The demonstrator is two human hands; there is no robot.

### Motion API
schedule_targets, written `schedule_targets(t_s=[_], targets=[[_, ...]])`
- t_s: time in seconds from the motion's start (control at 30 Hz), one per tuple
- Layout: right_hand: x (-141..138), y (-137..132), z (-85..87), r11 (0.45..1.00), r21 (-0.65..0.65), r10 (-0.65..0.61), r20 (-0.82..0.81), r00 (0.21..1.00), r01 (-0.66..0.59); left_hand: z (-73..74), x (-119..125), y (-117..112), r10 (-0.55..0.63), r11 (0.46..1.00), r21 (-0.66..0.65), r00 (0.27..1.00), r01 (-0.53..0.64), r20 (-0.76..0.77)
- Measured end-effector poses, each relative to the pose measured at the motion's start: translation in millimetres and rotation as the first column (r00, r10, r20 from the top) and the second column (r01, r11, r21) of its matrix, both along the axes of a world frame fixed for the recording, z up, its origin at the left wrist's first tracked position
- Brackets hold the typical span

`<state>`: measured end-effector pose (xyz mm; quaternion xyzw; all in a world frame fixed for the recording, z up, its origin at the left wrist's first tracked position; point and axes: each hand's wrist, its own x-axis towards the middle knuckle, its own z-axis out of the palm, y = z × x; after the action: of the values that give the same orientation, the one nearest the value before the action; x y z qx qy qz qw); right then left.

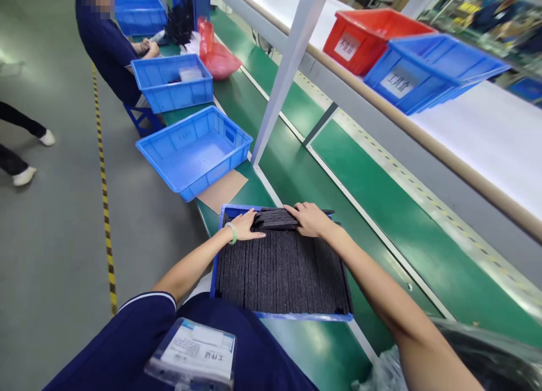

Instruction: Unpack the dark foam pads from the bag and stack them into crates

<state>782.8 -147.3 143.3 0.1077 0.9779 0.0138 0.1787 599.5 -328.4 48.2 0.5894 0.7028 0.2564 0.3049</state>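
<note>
Right in front of me is a blue bin (305,316) packed with upright black foam sheets (282,272) in tight rows. A small stack of black foam strips (277,218) lies across the far end of the bin. At the left end of this stack is my left hand (244,226), fingers curled around it, a green bangle on the wrist. My right hand (311,218) grips the right end of the same stack, with its fingers over the top. The undersides of the strips and some fingertips are hidden.
An open blue bin (195,148) stands on brown cardboard (224,192) beyond my left hand. Farther off, a seated person (110,47) works beside another blue bin (173,83) and a red bag (215,55). A metal post (288,80) and shelf with red (351,44) and blue bins (410,78) rise ahead.
</note>
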Motion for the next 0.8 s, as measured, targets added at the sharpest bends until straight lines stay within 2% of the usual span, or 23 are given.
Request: schedule_targets(t_s=[0.1, 0.2, 0.27, 0.33, 0.4, 0.43, 0.47, 0.53, 0.63, 0.7, 0.8], targets=[[-6.8, -19.0, -17.8, 0.995, -0.016, -0.096, 0.015, 0.995, 0.096, 2.7, -9.5, -13.4, 0.148, 0.984, 0.108, 0.987, -0.141, -0.059], [-16.7, -31.1, -33.5, 0.957, -0.138, -0.246, 0.079, 0.966, 0.255, 3.2, -20.4, -34.8, 0.285, 0.935, 0.236, 0.957, -0.266, -0.054], [-26.5, -36.5, -36.8, 0.93, -0.229, -0.282, 0.054, 0.958, 0.287, -1.8, -22.2, -53.5, 0.374, 0.89, 0.28, 0.927, -0.361, 0.005], [-39.2, -45.4, -39.1, 0.924, -0.256, -0.318, -0.097, 0.943, 0.285, -11.6, -17.2, -75.1, 0.52, 0.814, 0.233, 0.846, -0.532, 0.118], [-53.8, -59.3, -45.5, 0.924, -0.225, -0.361, -0.249, 0.899, 0.308, -24.6, -6.6, -97.5, 0.663, 0.71, 0.064, 0.696, -0.701, 0.274], [-61.1, -66.8, -50.5, 0.919, -0.211, -0.383, -0.278, 0.881, 0.333, -31.4, -0.2, -108.2, 0.706, 0.669, -0.054, 0.611, -0.741, 0.357], [-67.8, -73.4, -55.9, 0.912, -0.206, -0.401, -0.272, 0.875, 0.354, -38.0, 6.3, -117.9, 0.725, 0.648, -0.176, 0.53, -0.741, 0.439], [-77.4, -80.0, -64.8, 0.904, -0.225, -0.408, -0.208, 0.889, 0.363, -49.5, 17.7, -133.5, 0.717, 0.656, -0.369, 0.39, -0.659, 0.577], [-75.2, -68.8, -65.3, 0.903, -0.254, -0.397, -0.185, 0.899, 0.347, -60.6, 25.4, -145.5, 0.712, 0.664, -0.527, 0.232, -0.531, 0.663], [-61.1, -53.4, -59.3, 0.882, -0.236, -0.461, -0.259, 0.849, 0.408, -63.3, 23.2, -146.7, 0.734, 0.645, -0.6, 0.165, -0.474, 0.659], [-31.6, -34.2, -54.0, 0.776, -0.193, -0.628, -0.327, 0.706, 0.6, -61.4, 13.8, -142.4, 0.745, 0.648, -0.667, 0.126, -0.366, 0.655]])
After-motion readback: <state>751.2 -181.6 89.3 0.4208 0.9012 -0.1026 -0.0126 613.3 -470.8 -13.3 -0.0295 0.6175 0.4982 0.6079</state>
